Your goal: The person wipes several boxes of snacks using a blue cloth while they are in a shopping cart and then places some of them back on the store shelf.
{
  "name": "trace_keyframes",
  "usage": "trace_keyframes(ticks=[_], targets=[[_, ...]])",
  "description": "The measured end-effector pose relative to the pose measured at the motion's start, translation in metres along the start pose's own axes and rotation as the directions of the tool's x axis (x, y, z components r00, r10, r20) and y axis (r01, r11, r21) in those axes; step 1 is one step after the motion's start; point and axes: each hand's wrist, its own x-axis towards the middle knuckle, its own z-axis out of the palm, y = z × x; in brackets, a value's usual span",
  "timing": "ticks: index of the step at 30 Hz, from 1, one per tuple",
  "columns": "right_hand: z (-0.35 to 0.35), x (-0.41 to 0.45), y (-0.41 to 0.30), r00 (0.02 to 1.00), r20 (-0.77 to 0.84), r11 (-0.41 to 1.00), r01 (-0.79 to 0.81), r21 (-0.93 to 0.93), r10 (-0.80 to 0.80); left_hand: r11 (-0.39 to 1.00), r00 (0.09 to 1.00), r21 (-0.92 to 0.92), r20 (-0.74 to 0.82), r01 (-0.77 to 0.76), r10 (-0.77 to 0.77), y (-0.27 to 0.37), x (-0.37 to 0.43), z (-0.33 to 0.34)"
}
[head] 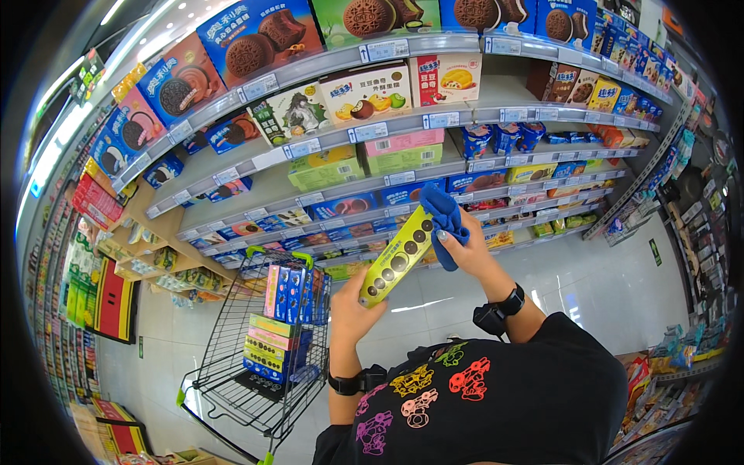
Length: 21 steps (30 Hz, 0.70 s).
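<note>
My left hand (350, 305) grips the lower end of a long yellow-green cookie box (399, 260), which bears a row of dark round cookies. The box is tilted, its far end up and to the right. At that end my right hand (467, 246) holds a bunched blue cloth (443, 221) against the box. Behind both hands rises a store shelf of Oreo and other cookie boxes. On one shelf level sit green boxes (326, 167) and a pink and green stack (404, 152), with bare shelf between and beside them.
Left of me stands a wire shopping cart (224, 343) with stacked cookie boxes (264, 349) inside. A wooden display rack (139, 244) adjoins the shelf's left end. Packaged snacks (686, 349) fill a shelf at my right. Tiled floor (558, 290) lies below.
</note>
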Motion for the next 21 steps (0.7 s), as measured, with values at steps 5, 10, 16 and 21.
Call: trace_keyframes(ticks=[5, 10, 16, 21], targets=[[-0.019, -0.003, 0.016, 0.949, 0.253, 0.959, -0.232, 0.164, 0.187, 0.997, 0.999, 0.081, 0.044, 0.022, -0.025, 0.001, -0.002, -0.017], [-0.021, -0.010, 0.033, 0.883, 0.450, 0.934, -0.266, 0.239, 0.136, 0.994, 0.980, 0.106, 0.200, -0.006, -0.015, 0.006, -0.011, -0.037], [-0.012, -0.016, 0.043, 0.938, 0.259, 0.835, -0.328, 0.441, 0.232, 0.998, 0.974, 0.068, 0.228, 0.001, -0.016, 0.016, -0.010, -0.042], [-0.004, -0.021, 0.056, 0.891, 0.116, 0.646, -0.402, 0.648, 0.438, 0.996, 0.998, 0.069, -0.015, -0.060, 0.061, 0.014, -0.014, -0.056]])
